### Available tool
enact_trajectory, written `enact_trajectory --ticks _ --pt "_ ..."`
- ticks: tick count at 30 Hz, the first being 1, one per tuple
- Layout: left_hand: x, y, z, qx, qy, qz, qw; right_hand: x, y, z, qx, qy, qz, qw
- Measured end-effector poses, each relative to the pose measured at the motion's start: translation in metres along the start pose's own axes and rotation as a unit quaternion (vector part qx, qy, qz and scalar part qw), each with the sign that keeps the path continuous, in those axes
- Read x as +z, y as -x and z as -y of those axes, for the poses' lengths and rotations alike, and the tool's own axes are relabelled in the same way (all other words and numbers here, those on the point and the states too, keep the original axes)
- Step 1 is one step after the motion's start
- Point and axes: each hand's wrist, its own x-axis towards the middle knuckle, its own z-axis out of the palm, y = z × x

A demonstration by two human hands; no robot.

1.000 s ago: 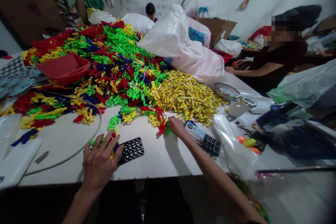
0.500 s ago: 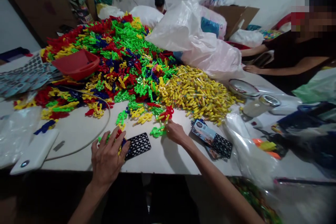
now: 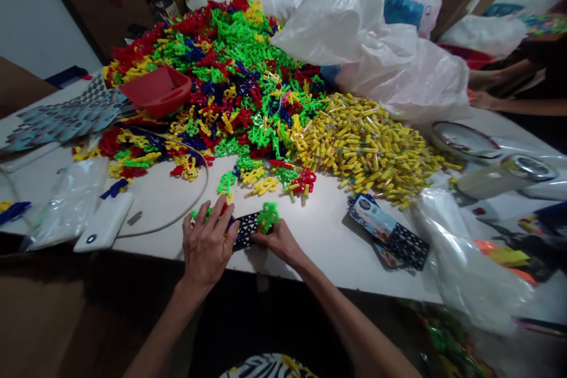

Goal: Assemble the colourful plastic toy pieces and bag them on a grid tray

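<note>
My left hand (image 3: 208,242) lies palm down near the table's front edge, fingers stretched over small plastic figures, of which green, red and blue bits show; its palm hides the rest. Beside its fingertips is a black plate with a grid of holes (image 3: 245,230), partly covered by both hands. My right hand (image 3: 279,240) is closed in a pinch on a green plastic figure (image 3: 268,217) at the plate's right end. A red figure (image 3: 305,179) and several yellow pieces lie farther back.
Behind rises a big pile of coloured plastic figures (image 3: 234,77) with a red scoop (image 3: 155,91). Yellow sticks (image 3: 367,147) are heaped to the right. Printed cards with black grids (image 3: 390,230), a white bag (image 3: 398,65) and a co-worker's arm (image 3: 509,100) are farther right.
My right hand has moved left from the loose figures to the plate, bringing a green figure along. The left hand stays over its figures. The camera view has tilted and turned.
</note>
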Motion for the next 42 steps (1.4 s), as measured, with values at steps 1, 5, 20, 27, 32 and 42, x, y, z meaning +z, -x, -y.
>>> enact_trajectory --ticks 1,5,20,27,32,42 --pt "0.0 0.0 0.0 -0.002 0.003 -0.001 1.0 0.01 0.0 -0.002 0.004 -0.032 0.0 0.999" --pt "-0.003 -0.001 -0.002 -0.006 0.014 0.003 1.0 0.034 0.001 -0.009 -0.034 -0.021 0.006 0.999" --pt "-0.004 0.0 -0.002 -0.001 0.024 0.02 1.0 0.057 0.027 -0.006 -0.132 0.412 -0.059 0.9" --pt "-0.005 -0.002 -0.002 -0.014 0.011 0.03 0.999 0.062 0.03 -0.014 -0.133 0.421 -0.074 0.894" --pt "-0.01 0.001 0.003 0.042 0.013 0.066 0.997 0.074 0.025 -0.014 -0.107 0.42 -0.098 0.896" --pt "-0.003 -0.001 0.003 0.048 -0.009 0.008 0.999 0.0 0.013 0.012 -0.097 0.377 0.013 0.921"
